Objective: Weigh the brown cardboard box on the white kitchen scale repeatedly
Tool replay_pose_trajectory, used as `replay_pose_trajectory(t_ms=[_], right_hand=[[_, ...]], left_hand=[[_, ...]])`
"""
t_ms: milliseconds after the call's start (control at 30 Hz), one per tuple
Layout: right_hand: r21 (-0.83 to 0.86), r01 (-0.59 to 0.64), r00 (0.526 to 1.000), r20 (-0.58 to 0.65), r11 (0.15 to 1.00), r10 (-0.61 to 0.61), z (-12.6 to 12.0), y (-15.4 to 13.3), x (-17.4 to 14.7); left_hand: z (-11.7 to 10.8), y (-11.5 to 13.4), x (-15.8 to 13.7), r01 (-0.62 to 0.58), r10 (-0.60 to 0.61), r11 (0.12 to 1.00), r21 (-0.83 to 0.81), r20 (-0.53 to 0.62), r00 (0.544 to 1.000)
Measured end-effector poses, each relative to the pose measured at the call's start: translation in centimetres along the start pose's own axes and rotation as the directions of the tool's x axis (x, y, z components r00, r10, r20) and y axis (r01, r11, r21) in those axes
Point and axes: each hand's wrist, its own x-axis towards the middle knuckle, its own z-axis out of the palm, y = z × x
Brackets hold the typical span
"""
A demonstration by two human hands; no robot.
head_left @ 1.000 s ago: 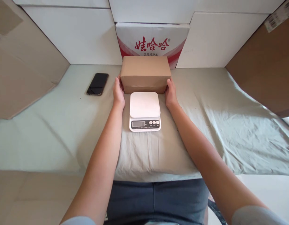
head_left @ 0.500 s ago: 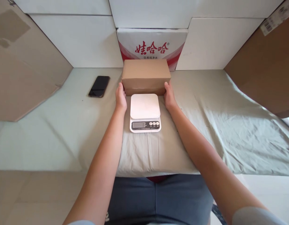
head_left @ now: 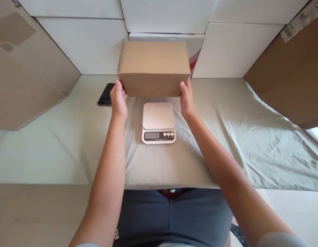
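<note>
A brown cardboard box is held up between both hands, above the cloth and behind the kitchen scale. My left hand grips its lower left end, thumb at the front corner. At the lower right end, my right hand is closed on the box in the same way. Parts of the fingers are hidden behind the ends. The white digital kitchen scale lies on the cloth between my forearms, with nothing on its platform. Its display looks blank.
A black phone lies on the green cloth, partly behind my left hand. Big cardboard panels stand at the left and right. White boxes form the back, with a printed carton mostly covered by the held box.
The cardboard box has risen off the cloth in both hands and looks larger, nearer the camera. It now covers the carton's red lettering. My left hand has moved left, overlapping the phone.
</note>
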Motion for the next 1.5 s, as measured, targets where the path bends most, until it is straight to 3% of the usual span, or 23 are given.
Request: replay_pose_trajectory(t_ms=[133, 333, 667, 1267, 1500], right_hand=[[-0.034, 0.016, 1.0, 0.02, 0.999, -0.015, -0.5, -3.4, -3.0], [0.002, -0.069, 0.996, -0.05, 0.998, 0.069, -1.9, -4.6, -8.2], [-0.038, -0.063, 0.989, -0.139, 0.997, 0.057, -1.6, -4.5, -10.7], [0.014, -0.108, 0.987, -0.116, 0.994, 0.109, 0.2, -5.3, -12.1], [-0.029, -0.111, 0.988, -0.115, 0.993, 0.107, -0.2, -4.5, -12.1]], left_hand=[[-0.9, 3.0, -4.4, 0.031, -0.032, 0.999, 0.024, 0.032, 0.999], [0.5, 3.9, -9.2, 0.026, -0.028, 0.998, 0.059, 0.026, 0.999], [1.0, 2.9, -10.8, 0.064, -0.064, 0.997, 0.053, -0.011, 0.998], [0.0, 2.5, -12.3, 0.104, -0.092, 0.992, 0.078, -0.141, 0.986], [0.3, 2.4, -12.7, 0.091, -0.079, 0.991, 0.095, -0.125, 0.989]])
